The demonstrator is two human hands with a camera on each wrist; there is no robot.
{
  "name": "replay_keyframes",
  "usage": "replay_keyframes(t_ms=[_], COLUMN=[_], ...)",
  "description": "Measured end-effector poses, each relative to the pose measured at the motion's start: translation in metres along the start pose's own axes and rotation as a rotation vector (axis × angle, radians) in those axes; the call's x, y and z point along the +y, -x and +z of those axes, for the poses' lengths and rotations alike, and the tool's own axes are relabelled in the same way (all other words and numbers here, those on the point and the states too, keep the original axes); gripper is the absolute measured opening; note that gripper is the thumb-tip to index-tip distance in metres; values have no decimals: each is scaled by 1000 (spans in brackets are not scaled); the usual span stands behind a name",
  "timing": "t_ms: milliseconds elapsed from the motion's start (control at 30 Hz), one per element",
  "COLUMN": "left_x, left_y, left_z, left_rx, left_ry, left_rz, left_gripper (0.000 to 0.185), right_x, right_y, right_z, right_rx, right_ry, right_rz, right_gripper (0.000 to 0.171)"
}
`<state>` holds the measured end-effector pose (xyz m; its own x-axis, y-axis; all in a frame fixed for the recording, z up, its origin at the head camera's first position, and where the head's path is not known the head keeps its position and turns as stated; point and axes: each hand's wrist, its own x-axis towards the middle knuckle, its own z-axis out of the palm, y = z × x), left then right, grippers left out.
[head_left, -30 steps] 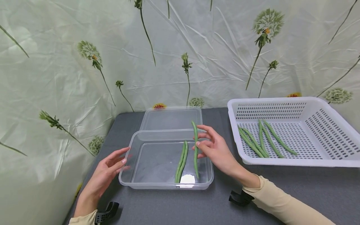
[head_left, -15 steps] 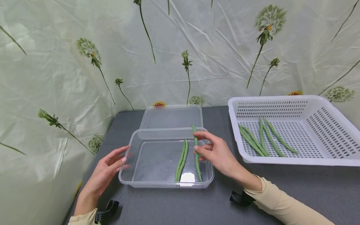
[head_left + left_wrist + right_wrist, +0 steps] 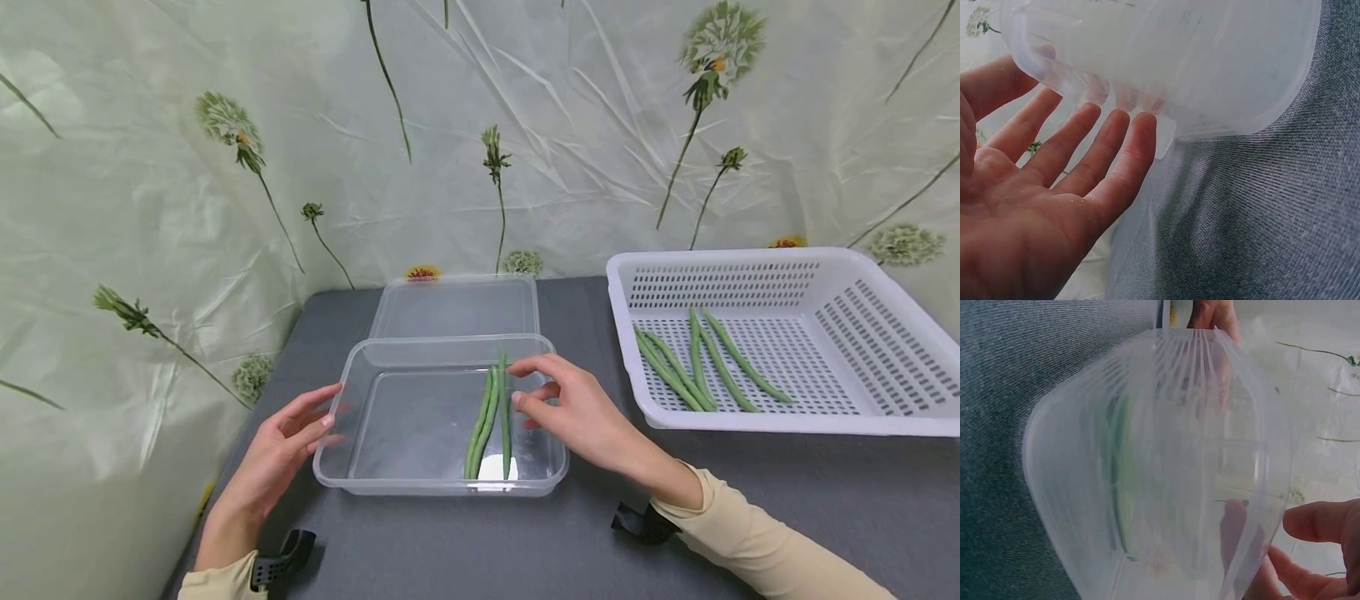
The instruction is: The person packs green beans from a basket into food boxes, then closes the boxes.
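A clear plastic container (image 3: 405,487) stands on the grey cloth with three green beans (image 3: 487,421) lying side by side in its right half. My right hand (image 3: 573,408) hovers over the container's right side, thumb and fingers parted and holding nothing, just right of the nearest bean. In the right wrist view the beans (image 3: 1121,481) show blurred through the container wall. My left hand (image 3: 273,458) is at the container's left side, its fingers spread. The left wrist view has those fingertips (image 3: 1142,128) right at the container's wall (image 3: 1222,75).
A white perforated basket (image 3: 795,423) with several green beans (image 3: 738,354) stands to the right. Behind the container lies a clear lid (image 3: 457,304). A flower-printed sheet (image 3: 420,167) hangs at the back and left of the grey cloth (image 3: 450,550).
My right hand has lowered the green bean into the container and let go of it; it now lies beside the other two. The left hand keeps its place.
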<state>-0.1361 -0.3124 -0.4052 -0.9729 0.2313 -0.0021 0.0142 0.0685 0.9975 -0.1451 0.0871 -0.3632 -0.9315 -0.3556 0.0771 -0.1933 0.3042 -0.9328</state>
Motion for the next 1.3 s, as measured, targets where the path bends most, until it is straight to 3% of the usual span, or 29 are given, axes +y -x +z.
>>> replay_keyframes(t_ms=[600, 1300], left_x=[0, 1], left_y=[0, 1], left_z=[0, 0], left_rx=[-9, -7], left_ry=[9, -3], left_rz=[-2, 4], left_gripper=[46, 45], right_x=[10, -4], right_y=[2, 23], right_z=[-5, -30], right_rx=[-65, -13], right_ry=[-269, -292], right_rz=[-61, -149], right_gripper=[32, 34])
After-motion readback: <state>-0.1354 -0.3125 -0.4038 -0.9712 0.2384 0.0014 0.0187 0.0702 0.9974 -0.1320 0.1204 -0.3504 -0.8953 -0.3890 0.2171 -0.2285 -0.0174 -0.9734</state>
